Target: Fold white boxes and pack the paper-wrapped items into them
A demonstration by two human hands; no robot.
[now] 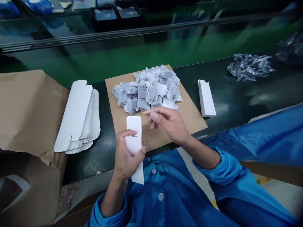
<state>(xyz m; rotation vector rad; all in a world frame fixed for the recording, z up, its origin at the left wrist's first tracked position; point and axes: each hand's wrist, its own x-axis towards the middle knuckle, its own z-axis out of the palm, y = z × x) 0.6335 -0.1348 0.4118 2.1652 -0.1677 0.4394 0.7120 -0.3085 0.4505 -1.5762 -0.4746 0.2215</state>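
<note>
At the far left stands a brown cardboard box [21,107], its near edge torn. Just to its right, a stack of flat white cartons [73,116] lies slightly fanned on the dark surface [227,91].

The left hand [127,156] holds a narrow white box [132,145] at the near edge, its fingers and thumb pressed against opposite sides; the box's end flap sticks out toward the far side. Beyond it, a brown cardboard sheet [189,116] carries a heap of small translucent packets [151,90], several printed with a triangular mark and "CPE".

The right hand [171,123] is over the sheet beside the heap's near edge, index finger stretched left and the others curled; blur makes it impossible to tell whether they pinch anything. Right of the sheet lies a second white box [206,98]. Farther right, on the far side, is a pile of crumpled clear plastic bags [252,66].
</note>
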